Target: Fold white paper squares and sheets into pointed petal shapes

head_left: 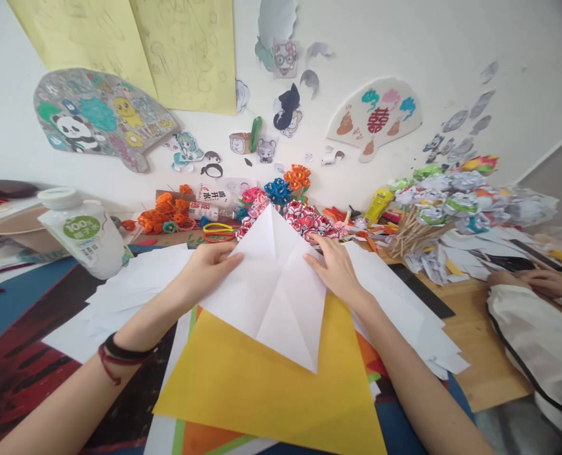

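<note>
A white sheet of paper [281, 291] with crossing creases is held up in front of me, one corner pointing up. My left hand [215, 268] grips its left edge, thumb on the near face and the fingers partly hidden behind. At the right edge, my right hand [333, 265] pinches the same sheet between thumb and fingers. Beneath it lies a large yellow sheet [271, 392], on top of orange and green paper [205, 436]. White sheets are stacked on the left [134, 284] and on the right [399, 316].
A white bottle [84, 234] stands at the left beside a brown bowl [23, 227]. Colourful handmade flowers [300, 218] lie along the wall. Paper flowers on sticks [432, 202] and a black strip [420, 291] are at the right. Another person's white sleeve [527, 335] rests at the far right.
</note>
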The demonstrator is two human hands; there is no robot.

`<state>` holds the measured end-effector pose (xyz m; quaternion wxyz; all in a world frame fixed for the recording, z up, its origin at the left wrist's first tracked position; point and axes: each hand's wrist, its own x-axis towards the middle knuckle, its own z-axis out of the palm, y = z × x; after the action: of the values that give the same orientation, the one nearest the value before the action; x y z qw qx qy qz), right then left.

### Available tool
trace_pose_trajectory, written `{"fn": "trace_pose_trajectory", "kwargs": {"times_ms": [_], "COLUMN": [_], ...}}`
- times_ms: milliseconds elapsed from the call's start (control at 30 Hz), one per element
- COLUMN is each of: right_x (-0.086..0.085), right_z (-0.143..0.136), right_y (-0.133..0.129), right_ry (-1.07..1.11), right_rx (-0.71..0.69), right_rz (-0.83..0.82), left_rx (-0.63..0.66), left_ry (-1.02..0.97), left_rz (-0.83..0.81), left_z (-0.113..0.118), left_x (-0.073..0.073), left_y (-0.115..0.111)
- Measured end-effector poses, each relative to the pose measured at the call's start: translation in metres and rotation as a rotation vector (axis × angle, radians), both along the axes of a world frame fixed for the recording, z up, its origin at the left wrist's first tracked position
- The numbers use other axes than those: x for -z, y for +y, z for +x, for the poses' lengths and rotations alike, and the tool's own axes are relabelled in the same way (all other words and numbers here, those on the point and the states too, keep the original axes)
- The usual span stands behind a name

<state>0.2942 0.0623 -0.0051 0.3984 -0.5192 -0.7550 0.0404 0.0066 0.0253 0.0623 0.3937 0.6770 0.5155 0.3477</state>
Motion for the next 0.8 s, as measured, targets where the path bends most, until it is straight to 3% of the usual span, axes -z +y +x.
{"fn": "trace_pose_trajectory", "kwargs": {"times_ms": [67, 167, 333, 467, 567, 700, 733, 767, 800], "right_x": [0.000, 0.002, 0.000, -0.007, -0.009, -0.006, -0.006, -0.006, -0.006], "right_z": [-0.005, -0.008, -0.006, -0.011, -0.016, -0.020, -0.019, -0.018, -0.016], "right_y": [-0.002, -0.002, -0.002, -0.008, -0.010, -0.010, -0.009, -0.009, -0.008], "right_ry": [-0.019, 0.189, 0.673, 0.833, 0.844, 0.831, 0.839, 0.856, 0.882], "right_rx": [0.010, -0.039, -0.218, -0.271, -0.283, -0.279, -0.277, -0.273, -0.266], "right_rz": [-0.013, -0.163, -0.498, -0.605, -0.593, -0.572, -0.573, -0.575, -0.570], "left_rx": [0.103, 0.204, 0.141, 0.141, 0.076, -0.235, -0.245, -0.173, -0.021], "left_ry": [-0.077, -0.203, -0.252, -0.163, 0.173, 0.556, 0.605, 0.635, 0.643], "left_rz": [-0.112, -0.224, -0.376, -0.409, -0.144, 0.561, 0.749, 0.912, 1.033], "left_z": [0.005, 0.007, 0.001, -0.006, -0.006, 0.002, 0.005, 0.008, 0.012], "left_x": [0.008, 0.016, 0.021, 0.028, 0.036, 0.042, 0.043, 0.043, 0.043], "left_y": [-0.001, -0.001, 0.005, 0.014, 0.021, 0.014, 0.009, 0.002, -0.005]}}
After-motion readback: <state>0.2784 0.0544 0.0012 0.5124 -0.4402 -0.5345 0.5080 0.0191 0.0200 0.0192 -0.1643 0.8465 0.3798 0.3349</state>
